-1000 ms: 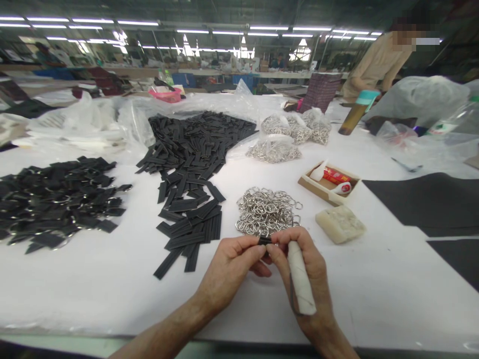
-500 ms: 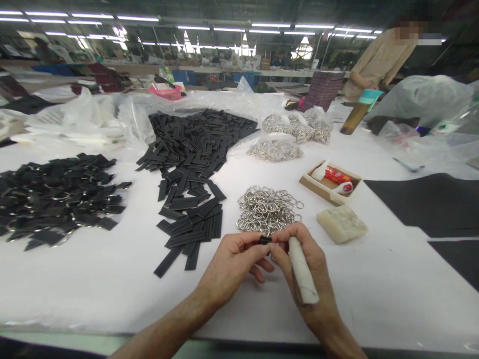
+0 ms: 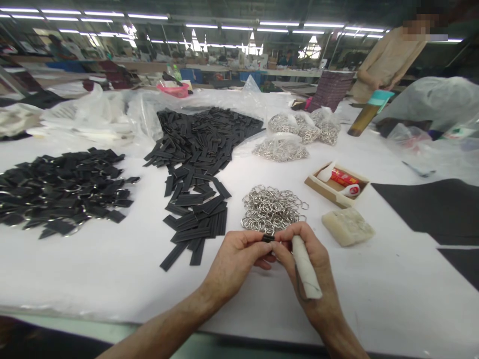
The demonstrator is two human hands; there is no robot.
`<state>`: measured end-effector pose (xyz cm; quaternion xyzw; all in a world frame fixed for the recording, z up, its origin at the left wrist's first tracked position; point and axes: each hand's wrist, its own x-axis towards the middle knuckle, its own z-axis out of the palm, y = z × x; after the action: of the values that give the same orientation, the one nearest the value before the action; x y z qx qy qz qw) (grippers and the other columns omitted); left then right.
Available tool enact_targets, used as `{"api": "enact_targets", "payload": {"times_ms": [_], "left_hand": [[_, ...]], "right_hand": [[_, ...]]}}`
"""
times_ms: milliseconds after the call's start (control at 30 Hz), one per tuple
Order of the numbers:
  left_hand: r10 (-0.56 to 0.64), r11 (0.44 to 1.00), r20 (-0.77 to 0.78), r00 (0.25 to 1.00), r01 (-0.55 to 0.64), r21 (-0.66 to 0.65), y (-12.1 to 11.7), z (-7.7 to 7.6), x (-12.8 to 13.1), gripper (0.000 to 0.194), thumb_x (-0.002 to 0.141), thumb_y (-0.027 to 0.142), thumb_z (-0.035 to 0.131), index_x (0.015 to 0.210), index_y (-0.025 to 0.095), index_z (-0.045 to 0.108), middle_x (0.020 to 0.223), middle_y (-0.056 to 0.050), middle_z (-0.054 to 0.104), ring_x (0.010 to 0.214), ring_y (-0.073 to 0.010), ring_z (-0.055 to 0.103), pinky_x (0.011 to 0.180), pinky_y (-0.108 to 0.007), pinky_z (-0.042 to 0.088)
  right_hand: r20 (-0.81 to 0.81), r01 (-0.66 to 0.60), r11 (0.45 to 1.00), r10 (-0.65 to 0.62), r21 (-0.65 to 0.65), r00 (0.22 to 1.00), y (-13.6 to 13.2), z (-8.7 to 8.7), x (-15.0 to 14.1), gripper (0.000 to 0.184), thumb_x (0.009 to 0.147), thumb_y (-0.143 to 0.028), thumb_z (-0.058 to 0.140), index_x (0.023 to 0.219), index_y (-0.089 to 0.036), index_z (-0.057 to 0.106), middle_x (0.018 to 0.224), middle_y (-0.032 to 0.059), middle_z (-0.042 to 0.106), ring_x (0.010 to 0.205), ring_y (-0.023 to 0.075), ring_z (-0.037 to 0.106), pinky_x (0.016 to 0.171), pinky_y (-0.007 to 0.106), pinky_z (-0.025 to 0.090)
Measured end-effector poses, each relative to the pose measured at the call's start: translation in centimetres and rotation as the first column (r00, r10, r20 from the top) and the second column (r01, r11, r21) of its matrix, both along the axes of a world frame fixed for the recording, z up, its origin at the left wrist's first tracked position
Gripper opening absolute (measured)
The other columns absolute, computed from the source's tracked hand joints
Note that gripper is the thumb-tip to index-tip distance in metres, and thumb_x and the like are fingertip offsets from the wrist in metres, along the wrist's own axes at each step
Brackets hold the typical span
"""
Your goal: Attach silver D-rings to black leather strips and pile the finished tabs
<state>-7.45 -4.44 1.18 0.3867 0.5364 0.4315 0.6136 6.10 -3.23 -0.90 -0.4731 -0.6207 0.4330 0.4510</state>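
Note:
Just in front of a heap of silver metal rings [image 3: 272,207], my two hands meet over a small folded black strip [image 3: 268,238]. My left hand [image 3: 230,264] pinches its left end between thumb and forefinger. At the right end, the thumb and forefinger of my right hand [image 3: 318,271] close on the same strip. A white-wrapped handle [image 3: 307,269] is also tucked in my right hand, lying across the palm side by the thumb; its working end is hidden. Flat black strips [image 3: 198,214] lie to the left in a loose heap. Whether a ring sits in the fold is hidden by my fingers.
Far left is a pile of black loops with rings [image 3: 67,194]. Bagged rings [image 3: 284,147] stand behind the loose ones. On the right are a small box [image 3: 325,192] with glue tubes, a yellowish block [image 3: 348,227], a bottle [image 3: 368,114] and black sheets [image 3: 430,209]. A person [image 3: 392,60] stands beyond.
The whole scene has shifted slightly right in view as the head turned. My hands keep their pinch on the strip, with the left hand's lower fingers drawn in a little.

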Motion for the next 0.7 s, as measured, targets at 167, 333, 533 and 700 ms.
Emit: {"api": "enact_targets", "payload": {"times_ms": [167, 333, 533, 700], "left_hand": [[0.036, 0.999, 0.023, 0.999, -0.036, -0.005, -0.1, 0.1, 0.0, 0.013, 0.076, 0.014, 0.059, 0.071, 0.01, 0.07, 0.069, -0.004, 0.068, 0.063, -0.0138, 0.063, 0.064, -0.025, 0.054], [0.046, 0.999, 0.053, 0.998, -0.044, -0.028, 0.0, 0.0, -0.1, 0.011, 0.075, 0.014, 0.06, 0.073, 0.01, 0.069, 0.069, -0.005, 0.069, 0.064, -0.0149, 0.065, 0.063, -0.024, 0.055], [0.025, 0.999, 0.088, 0.996, -0.022, -0.035, 0.2, -0.8, -0.3, 0.011, 0.075, 0.017, 0.061, 0.071, 0.009, 0.067, 0.07, -0.005, 0.07, 0.064, -0.015, 0.067, 0.063, -0.025, 0.056], [0.043, 0.998, 0.097, 0.994, -0.04, -0.038, 0.2, -1.0, -0.4, 0.01, 0.075, 0.018, 0.062, 0.072, 0.009, 0.066, 0.071, -0.005, 0.07, 0.066, -0.0169, 0.068, 0.066, -0.027, 0.057]], "right_hand": [[0.007, -0.004, 1.0, 0.004, -0.016, 1.0, -0.1, 0.0, 0.2, 0.013, 0.082, -0.03, 0.06, 0.085, -0.022, 0.05, 0.078, -0.0013, 0.059, 0.068, 0.0139, 0.057, 0.059, 0.025, 0.047], [0.007, 0.02, 1.0, -0.019, -0.013, 1.0, -0.3, 0.1, 0.1, 0.012, 0.082, -0.03, 0.06, 0.084, -0.021, 0.051, 0.076, -0.0008, 0.059, 0.069, 0.0143, 0.057, 0.06, 0.025, 0.047], [0.003, 0.02, 0.999, -0.02, -0.04, 1.0, -0.2, 0.2, -0.2, 0.011, 0.082, -0.029, 0.059, 0.081, -0.021, 0.05, 0.071, -0.0022, 0.057, 0.063, 0.0132, 0.055, 0.058, 0.025, 0.047], [-0.001, 0.022, 0.999, -0.022, -0.033, 1.0, -0.1, 0.2, -0.2, 0.01, 0.082, -0.027, 0.058, 0.082, -0.022, 0.049, 0.072, -0.0026, 0.056, 0.063, 0.0127, 0.054, 0.058, 0.024, 0.046]]}}
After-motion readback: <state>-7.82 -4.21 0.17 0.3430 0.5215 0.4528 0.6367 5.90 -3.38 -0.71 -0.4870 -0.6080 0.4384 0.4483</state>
